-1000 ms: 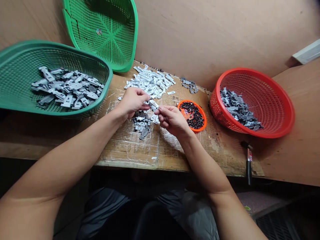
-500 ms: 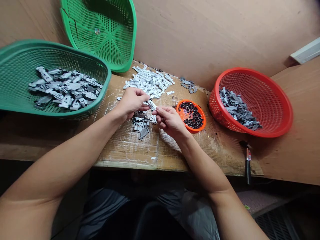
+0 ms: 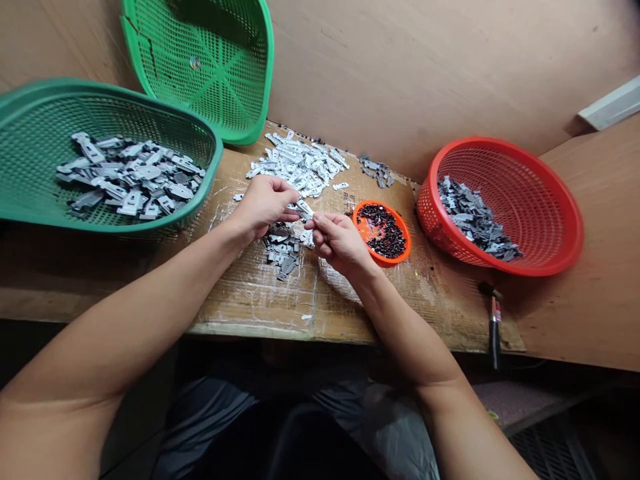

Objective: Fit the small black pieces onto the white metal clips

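Note:
Between my two hands is a small light-grey metal plate [image 3: 305, 210], held above the cardboard-covered bench. My left hand [image 3: 267, 205] pinches its far left end, and my right hand [image 3: 336, 239] grips its near right end between thumb and fingertips. Fingers hide part of the plate. Beyond the hands lies a pile of silvery metal plates [image 3: 300, 160]. Below them sits a smaller heap of darker grey pieces [image 3: 283, 257], partly covered by the left hand. Just right of my right hand stands an orange dish [image 3: 407, 243] with many small black parts [image 3: 393, 233] in it.
At left is a dark green basket [image 3: 207, 193] with assembled-looking pieces; a bright green basket [image 3: 220, 73] leans behind it. A red basket [image 3: 560, 213] holding grey pieces stands at right. Near it a black-handled brush [image 3: 495, 333] overhangs the bench edge. Grey plates [image 3: 377, 171] lie by the wall.
Both hands hold the plate in nearly the same place as before. The view has shifted very slightly; otherwise nothing has visibly moved.

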`<state>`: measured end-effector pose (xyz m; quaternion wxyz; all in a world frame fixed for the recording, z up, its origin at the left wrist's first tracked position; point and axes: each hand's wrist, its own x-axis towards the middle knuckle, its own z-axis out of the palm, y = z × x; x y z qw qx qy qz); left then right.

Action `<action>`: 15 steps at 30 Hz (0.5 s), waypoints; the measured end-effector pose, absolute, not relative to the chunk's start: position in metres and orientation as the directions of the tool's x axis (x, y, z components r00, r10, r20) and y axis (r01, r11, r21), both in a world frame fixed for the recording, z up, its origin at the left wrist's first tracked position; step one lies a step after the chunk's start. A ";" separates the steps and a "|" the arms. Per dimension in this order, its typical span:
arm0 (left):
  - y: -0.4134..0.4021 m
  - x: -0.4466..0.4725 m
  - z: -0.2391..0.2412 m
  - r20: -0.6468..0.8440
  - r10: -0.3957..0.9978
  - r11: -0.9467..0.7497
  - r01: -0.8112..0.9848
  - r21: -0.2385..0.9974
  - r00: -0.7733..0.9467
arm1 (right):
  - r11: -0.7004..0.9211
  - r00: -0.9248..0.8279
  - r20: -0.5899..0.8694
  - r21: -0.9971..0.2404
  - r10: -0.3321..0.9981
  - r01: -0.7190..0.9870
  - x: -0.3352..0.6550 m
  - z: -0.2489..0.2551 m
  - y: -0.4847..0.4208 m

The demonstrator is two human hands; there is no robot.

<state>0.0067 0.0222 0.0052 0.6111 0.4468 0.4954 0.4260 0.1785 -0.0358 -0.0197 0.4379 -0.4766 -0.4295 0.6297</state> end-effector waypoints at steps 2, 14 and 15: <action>0.022 0.007 0.005 -0.220 0.964 0.234 -0.079 0.969 0.148 | -0.247 -0.149 -0.227 -0.960 0.962 -0.133 0.178 -0.020 -0.036; 0.020 0.006 0.007 -0.209 0.968 0.225 -0.111 0.968 0.139 | -0.265 -0.119 -0.252 -0.958 0.960 -0.107 0.179 -0.034 -0.035; 0.019 0.006 0.007 -0.205 0.969 0.221 -0.115 0.968 0.139 | -0.267 -0.127 -0.253 -0.957 0.959 -0.110 0.179 -0.034 -0.035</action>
